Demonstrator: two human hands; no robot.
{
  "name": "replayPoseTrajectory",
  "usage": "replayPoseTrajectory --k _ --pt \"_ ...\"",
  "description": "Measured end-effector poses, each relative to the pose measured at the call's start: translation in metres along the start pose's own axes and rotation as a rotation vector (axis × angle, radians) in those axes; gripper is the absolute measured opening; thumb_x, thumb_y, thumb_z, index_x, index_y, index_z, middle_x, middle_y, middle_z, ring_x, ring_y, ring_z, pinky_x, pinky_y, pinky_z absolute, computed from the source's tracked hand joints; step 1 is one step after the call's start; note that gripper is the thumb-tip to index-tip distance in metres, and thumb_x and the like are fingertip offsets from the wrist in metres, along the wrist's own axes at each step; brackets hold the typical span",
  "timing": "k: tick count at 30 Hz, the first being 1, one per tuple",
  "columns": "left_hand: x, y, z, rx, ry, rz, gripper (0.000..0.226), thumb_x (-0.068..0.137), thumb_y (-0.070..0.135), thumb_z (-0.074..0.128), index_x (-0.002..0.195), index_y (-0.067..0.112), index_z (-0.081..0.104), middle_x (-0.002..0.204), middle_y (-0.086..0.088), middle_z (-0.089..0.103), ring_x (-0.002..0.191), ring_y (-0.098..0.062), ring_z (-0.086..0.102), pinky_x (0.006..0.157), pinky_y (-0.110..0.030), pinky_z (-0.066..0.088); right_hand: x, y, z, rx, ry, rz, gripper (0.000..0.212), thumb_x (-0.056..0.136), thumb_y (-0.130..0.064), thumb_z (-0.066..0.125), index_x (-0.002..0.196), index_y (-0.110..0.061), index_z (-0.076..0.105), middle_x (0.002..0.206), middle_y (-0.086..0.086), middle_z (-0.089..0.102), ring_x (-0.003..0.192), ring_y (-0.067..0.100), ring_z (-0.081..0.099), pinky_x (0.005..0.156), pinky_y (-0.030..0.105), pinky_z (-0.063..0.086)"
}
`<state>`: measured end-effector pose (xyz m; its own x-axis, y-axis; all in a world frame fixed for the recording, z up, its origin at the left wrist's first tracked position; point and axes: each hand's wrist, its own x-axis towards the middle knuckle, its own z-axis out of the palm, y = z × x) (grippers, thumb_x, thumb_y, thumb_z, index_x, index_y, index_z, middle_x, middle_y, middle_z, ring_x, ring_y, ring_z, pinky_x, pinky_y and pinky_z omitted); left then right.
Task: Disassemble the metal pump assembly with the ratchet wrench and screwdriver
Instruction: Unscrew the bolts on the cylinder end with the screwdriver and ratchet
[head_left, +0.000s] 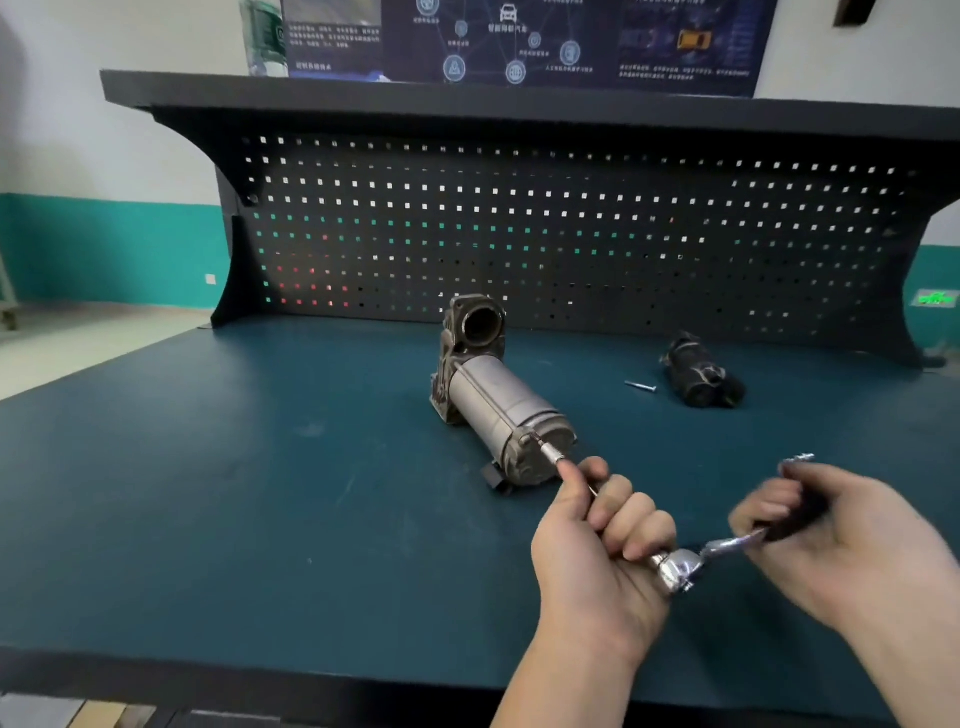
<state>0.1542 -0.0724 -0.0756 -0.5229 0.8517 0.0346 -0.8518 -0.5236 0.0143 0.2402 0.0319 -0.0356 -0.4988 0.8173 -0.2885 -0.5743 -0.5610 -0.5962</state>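
The metal pump assembly (498, 400) lies on its side in the middle of the blue bench top (260, 493), its open round port facing the pegboard. A ratchet wrench (685, 564) with a long extension bar reaches to a bolt on the pump's near end cap (535, 444). My left hand (608, 540) grips the extension bar, index finger stretched along it toward the socket. My right hand (831, 530) holds the wrench's dark handle, out to the right of the ratchet head.
A removed dark pump part (701, 371) lies at the back right, with a loose long screw (641, 386) just left of it. A black pegboard (571, 234) with a shelf on top closes off the back of the bench.
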Motion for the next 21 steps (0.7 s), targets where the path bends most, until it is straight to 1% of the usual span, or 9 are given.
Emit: replayPoseTrajectory --k 1,3,10,16,21 --pt "-0.001 -0.002 -0.001 0.029 0.016 0.014 0.036 0.095 0.032 0.046 0.069 0.008 0.052 0.048 0.005 0.024 0.03 -0.009 0.02 0.031 -0.016 0.02 0.001 0.0 0.004 -0.038 -0.005 -0.037 0.027 0.094 -0.012 0.039 0.069 -0.018 0.033 0.048 -0.007 0.03 0.035 0.005 0.028 0.036 0.013 0.025" --pt "-0.001 -0.003 -0.003 0.074 0.057 0.036 0.036 0.096 0.033 0.045 0.07 0.009 0.051 0.048 0.005 0.024 0.031 -0.009 0.02 0.031 -0.016 0.021 0.001 0.001 0.012 -0.071 -0.028 -0.111 0.026 0.094 -0.013 0.042 0.069 -0.018 0.036 0.045 -0.007 0.029 0.032 0.006 0.025 0.034 0.011 0.021" --pt "0.0 -0.005 -0.005 0.136 0.118 0.078 0.036 0.097 0.034 0.043 0.071 0.01 0.049 0.05 0.005 0.024 0.032 -0.009 0.019 0.032 -0.017 0.023 -0.002 0.003 0.02 -0.147 -0.069 -0.32 0.015 0.094 -0.014 0.047 0.079 -0.016 0.045 0.043 -0.007 0.035 0.033 0.007 0.027 0.034 0.013 0.022" --pt "0.002 -0.006 -0.004 0.13 0.136 0.075 0.035 0.097 0.033 0.044 0.073 0.009 0.051 0.049 0.005 0.025 0.032 -0.009 0.02 0.031 -0.017 0.024 -0.004 0.005 0.02 -0.159 -0.103 -0.405 0.014 0.094 -0.013 0.047 0.08 -0.016 0.045 0.044 -0.006 0.036 0.033 0.008 0.027 0.034 0.015 0.022" --pt "0.003 -0.007 -0.002 0.136 0.141 0.087 0.035 0.097 0.034 0.043 0.079 0.007 0.054 0.049 0.004 0.026 0.032 -0.008 0.021 0.033 -0.016 0.025 -0.008 0.007 0.02 -0.139 -0.156 -0.456 0.013 0.093 -0.013 0.048 0.08 -0.015 0.048 0.044 -0.006 0.037 0.035 0.008 0.029 0.035 0.015 0.023"
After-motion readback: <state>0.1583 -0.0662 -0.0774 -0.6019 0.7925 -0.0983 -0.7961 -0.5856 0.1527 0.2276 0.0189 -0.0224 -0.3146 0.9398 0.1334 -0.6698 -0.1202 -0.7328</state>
